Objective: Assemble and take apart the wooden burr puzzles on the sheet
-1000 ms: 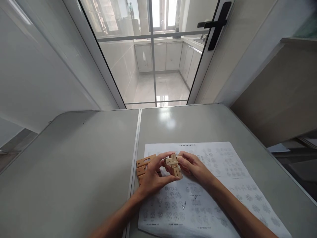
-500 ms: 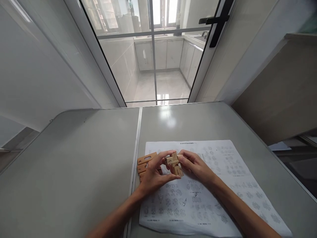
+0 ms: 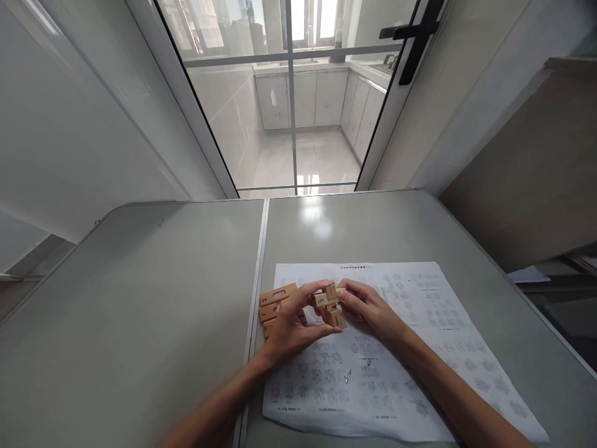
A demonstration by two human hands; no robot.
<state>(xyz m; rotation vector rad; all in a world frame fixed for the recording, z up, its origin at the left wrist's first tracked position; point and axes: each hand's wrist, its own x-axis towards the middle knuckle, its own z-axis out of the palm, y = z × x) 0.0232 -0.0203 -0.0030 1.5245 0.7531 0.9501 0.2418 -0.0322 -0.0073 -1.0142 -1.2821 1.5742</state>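
Note:
Light wooden interlocking puzzle pieces (image 3: 332,303), marked with small dark numbers, are joined crosswise above the paper. My left hand (image 3: 295,320) grips this wooden puzzle between thumb below and fingers above. From the other side, my right hand (image 3: 366,303) pinches the puzzle's right end with thumb and forefinger; its fingertips partly hide that end. Just left of my left hand lie several darker wooden pieces (image 3: 270,297) with slots and numbers, partly covered by the hand. Beneath both hands spreads a white instruction sheet (image 3: 326,379) printed with rows of small diagrams.
The grey table (image 3: 163,298) has a pale seam (image 3: 257,274) running front to back, left of the sheet. Past the far edge stands a glass door (image 3: 321,112) with a black handle (image 3: 410,31). White panels (image 3: 84,112) rise at the left.
The view has shifted very slightly. Both hands keep the wooden puzzle in nearly the same place, with only a tiny movement of the puzzle between the fingers.

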